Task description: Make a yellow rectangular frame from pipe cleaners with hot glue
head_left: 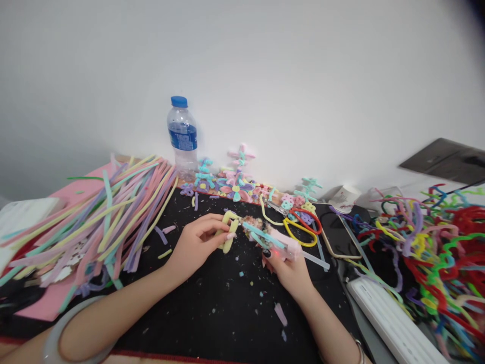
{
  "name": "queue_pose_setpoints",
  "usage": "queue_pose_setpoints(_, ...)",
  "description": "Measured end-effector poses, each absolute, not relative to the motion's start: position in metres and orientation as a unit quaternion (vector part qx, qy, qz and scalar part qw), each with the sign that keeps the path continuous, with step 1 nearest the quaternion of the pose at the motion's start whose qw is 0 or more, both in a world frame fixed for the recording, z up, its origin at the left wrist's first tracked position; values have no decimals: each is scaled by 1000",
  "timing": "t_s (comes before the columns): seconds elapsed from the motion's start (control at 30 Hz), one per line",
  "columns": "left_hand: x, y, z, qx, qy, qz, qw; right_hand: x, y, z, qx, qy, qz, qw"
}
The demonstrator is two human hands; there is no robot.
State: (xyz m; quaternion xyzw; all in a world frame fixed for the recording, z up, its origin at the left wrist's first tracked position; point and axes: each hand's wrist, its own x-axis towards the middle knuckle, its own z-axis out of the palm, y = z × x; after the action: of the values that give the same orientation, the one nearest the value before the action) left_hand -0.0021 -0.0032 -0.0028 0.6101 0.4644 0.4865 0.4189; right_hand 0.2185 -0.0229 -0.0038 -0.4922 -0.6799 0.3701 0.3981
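Note:
Over the black mat, my left hand (202, 242) pinches a small bent piece of pale yellow pipe cleaner (230, 233) between thumb and fingers. My right hand (286, 270) is wrapped round a pink glue gun (285, 243) with a clear glue stick (315, 260) out of its back. The gun's nozzle end points left, close to the yellow piece; whether they touch I cannot tell. Pale blue strips and fuzzy brownish bits lie along the gun's front. Behind my hands are scissors with red and yellow handles (301, 235).
Pastel pipe cleaners (113, 212) are heaped at the left, bright curly ones (435, 253) at the right. A bottle (183, 139) and small pipe-cleaner flowers (235, 192) stand by the wall. A phone (341, 235), paper cup (344, 197) and white power strip (394, 316) lie right. Scraps dot the mat (182, 323).

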Motion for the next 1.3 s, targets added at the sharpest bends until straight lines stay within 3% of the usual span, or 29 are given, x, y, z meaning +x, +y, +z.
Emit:
queue_pose_setpoints(0.37,-5,1,-5,603,479,487,413,219,-23,-3,-491,-701,336,393)
queue_pose_setpoints(1.0,-2,0,1,526,506,450,514,223,-23,-9,-499,-726,254,400)
queue_pose_setpoints(1.3,-3,-1,3,500,497,457,542,221,-22,9,-490,-766,220,354)
